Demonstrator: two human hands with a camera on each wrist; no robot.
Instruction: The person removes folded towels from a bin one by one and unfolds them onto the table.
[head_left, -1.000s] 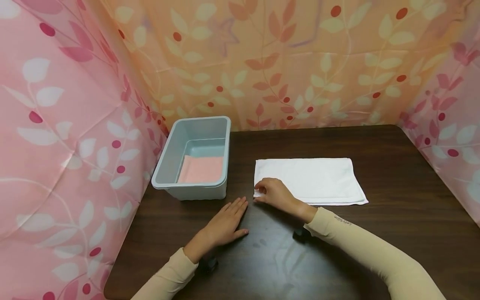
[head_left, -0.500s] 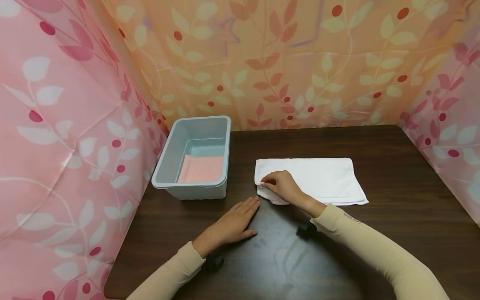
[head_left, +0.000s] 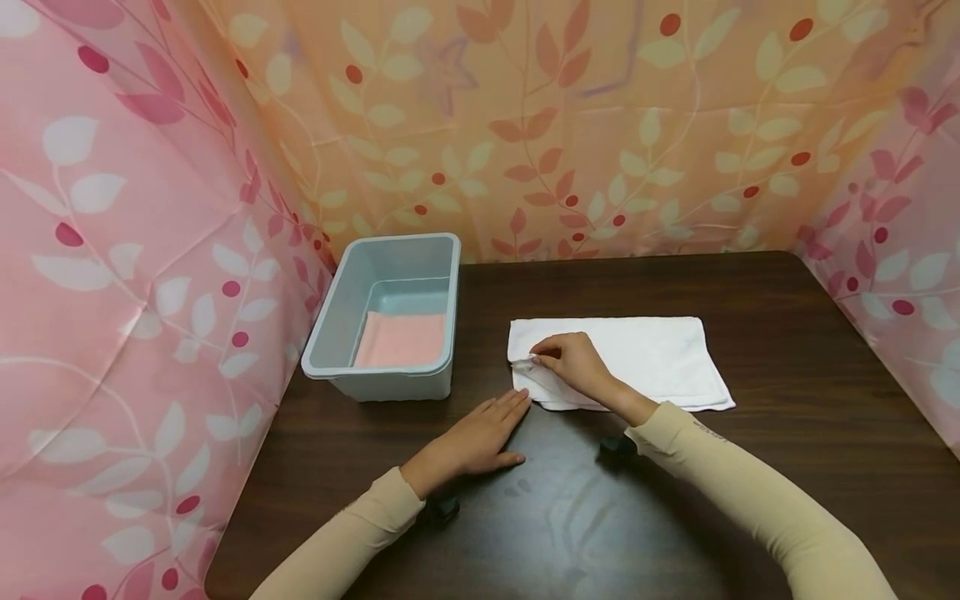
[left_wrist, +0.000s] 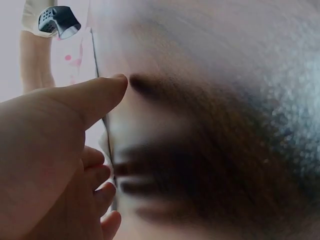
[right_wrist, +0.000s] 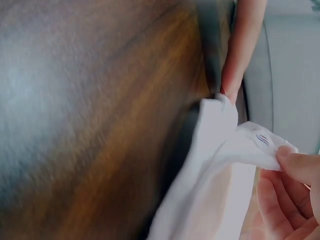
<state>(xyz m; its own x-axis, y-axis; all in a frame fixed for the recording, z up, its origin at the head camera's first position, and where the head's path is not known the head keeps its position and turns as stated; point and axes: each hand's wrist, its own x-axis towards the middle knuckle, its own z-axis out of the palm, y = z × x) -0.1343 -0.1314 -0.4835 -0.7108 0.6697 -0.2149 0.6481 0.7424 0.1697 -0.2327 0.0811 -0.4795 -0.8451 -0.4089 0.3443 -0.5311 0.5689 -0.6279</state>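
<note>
A folded white towel point(head_left: 652, 354) lies on the dark wooden table. My right hand point(head_left: 576, 365) pinches the top layer near its front left corner between thumb and fingers, lifting it a little. In the right wrist view, the thumb point(right_wrist: 300, 165) presses on the raised towel edge point(right_wrist: 255, 142), which bears a small dark wavy mark. My left hand point(head_left: 480, 437) is flat, palm down, with its fingertips at the towel's front left corner. The left wrist view shows its thumb point(left_wrist: 102, 97) stretched out just over the tabletop and the other fingers extended.
A light blue-grey plastic tub point(head_left: 390, 382) stands left of the towel, with a folded pink cloth point(head_left: 401, 340) on its bottom. Floral curtains hang behind the table point(head_left: 810, 350) and along both sides. Small dark wrist cameras sit under both wrists.
My right hand has taken hold of the towel's near left corner and moved it up and slightly right, turning the top layer back. My left hand has slid right to the towel's corner.
</note>
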